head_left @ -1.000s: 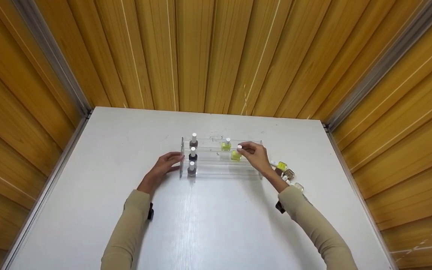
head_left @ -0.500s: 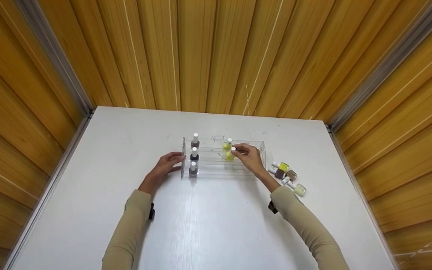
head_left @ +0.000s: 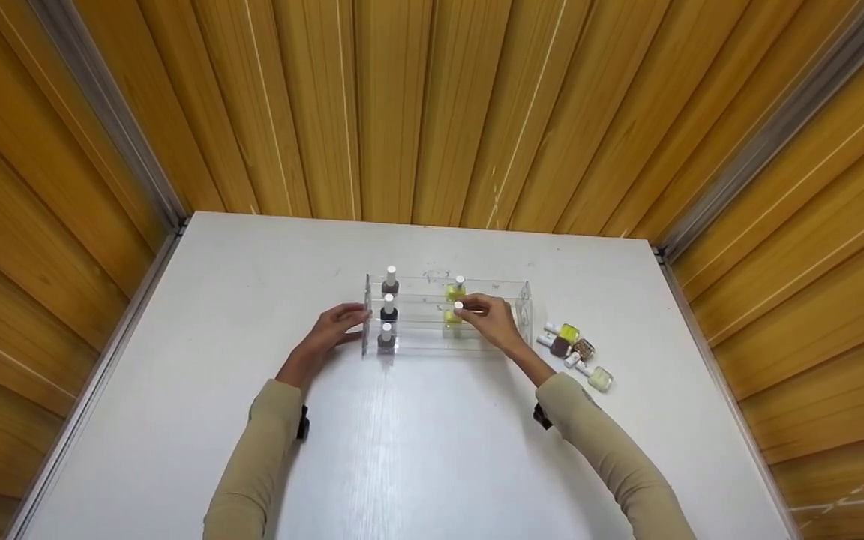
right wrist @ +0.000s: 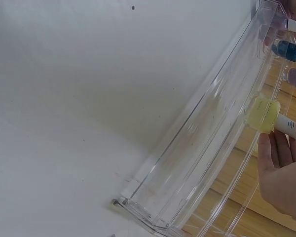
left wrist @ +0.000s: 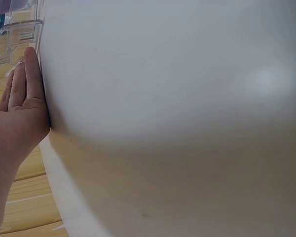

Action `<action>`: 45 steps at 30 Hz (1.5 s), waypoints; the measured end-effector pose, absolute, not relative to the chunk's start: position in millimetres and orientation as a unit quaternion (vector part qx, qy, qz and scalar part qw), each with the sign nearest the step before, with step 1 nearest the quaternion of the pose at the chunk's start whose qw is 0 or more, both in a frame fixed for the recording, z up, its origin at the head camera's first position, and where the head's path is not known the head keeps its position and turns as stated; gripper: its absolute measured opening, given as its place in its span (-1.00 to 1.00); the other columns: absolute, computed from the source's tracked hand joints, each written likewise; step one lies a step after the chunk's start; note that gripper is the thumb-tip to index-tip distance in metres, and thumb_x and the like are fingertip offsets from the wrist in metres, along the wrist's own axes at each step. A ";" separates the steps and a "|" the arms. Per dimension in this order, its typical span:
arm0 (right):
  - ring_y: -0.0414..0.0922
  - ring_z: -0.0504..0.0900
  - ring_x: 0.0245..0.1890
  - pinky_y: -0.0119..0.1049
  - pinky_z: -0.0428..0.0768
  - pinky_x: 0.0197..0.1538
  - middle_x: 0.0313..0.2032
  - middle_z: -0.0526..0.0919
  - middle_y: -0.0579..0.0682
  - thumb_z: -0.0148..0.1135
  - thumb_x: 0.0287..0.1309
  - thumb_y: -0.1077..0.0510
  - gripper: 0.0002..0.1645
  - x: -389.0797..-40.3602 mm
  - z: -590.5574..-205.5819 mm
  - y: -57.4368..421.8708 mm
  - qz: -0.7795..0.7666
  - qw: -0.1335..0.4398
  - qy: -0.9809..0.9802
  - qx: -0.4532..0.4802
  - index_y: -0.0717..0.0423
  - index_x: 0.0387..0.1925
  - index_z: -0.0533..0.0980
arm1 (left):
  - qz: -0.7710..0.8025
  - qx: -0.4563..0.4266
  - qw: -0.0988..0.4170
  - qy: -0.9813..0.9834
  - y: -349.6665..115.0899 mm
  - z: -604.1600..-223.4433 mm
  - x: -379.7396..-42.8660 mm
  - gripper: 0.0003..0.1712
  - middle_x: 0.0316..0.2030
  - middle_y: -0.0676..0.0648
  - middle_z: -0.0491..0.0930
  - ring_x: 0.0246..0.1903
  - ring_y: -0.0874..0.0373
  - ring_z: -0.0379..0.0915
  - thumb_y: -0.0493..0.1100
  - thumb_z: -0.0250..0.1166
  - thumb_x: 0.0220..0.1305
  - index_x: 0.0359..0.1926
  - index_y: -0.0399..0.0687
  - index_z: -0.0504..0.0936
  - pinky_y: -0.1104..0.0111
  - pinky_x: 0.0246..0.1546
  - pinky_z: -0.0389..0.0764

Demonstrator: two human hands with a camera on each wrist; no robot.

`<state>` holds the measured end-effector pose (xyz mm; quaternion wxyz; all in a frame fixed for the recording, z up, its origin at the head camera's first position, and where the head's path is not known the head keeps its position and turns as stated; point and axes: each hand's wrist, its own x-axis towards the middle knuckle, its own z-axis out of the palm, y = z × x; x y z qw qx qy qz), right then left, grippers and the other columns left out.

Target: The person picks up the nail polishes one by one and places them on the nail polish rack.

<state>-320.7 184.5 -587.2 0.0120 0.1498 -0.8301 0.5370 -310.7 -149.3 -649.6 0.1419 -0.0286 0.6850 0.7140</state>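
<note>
A clear acrylic tiered rack [head_left: 432, 351] stands on the white table. My right hand [head_left: 496, 322] pinches the white cap of a yellow nail polish bottle [right wrist: 263, 114], upright at the middle tier. Right behind it, on the back tier, is another yellow nail polish bottle [head_left: 454, 290], partly covered by that hand. My left hand [head_left: 329, 328] touches the rack's left end, its fingers [left wrist: 33, 79] fairly straight. Near that end, one per tier, stand a mauve-grey bottle [head_left: 390, 286], a dark blue bottle [right wrist: 287, 50] and a front mauve bottle [head_left: 385, 343].
Right of the rack, several nail polish bottles lie on their sides in a cluster: a bright yellow one [head_left: 568, 332], a dark one [head_left: 559, 346], a glittery brown one [head_left: 584, 349] and a pale one [head_left: 600, 379]. Wood-look panels [head_left: 417, 112] rise behind the table [head_left: 432, 450].
My right hand has moved left along the middle tier with the yellow nail polish bottle, which now stands in front of the back yellow one. My left hand has stayed at the rack's end.
</note>
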 end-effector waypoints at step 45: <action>-0.36 0.71 -0.22 -0.50 0.74 -0.08 -0.01 0.74 0.31 0.13 0.49 0.20 -0.58 -341.1 -571.3 370.8 0.487 -0.021 -0.873 -0.010 0.49 0.16 0.53 | 0.705 -0.026 0.149 0.692 -150.8 -651.2 -311.4 -0.33 0.36 -0.27 0.48 0.40 -0.10 0.37 0.02 0.32 0.43 0.38 -0.25 0.42 0.12 0.39 0.56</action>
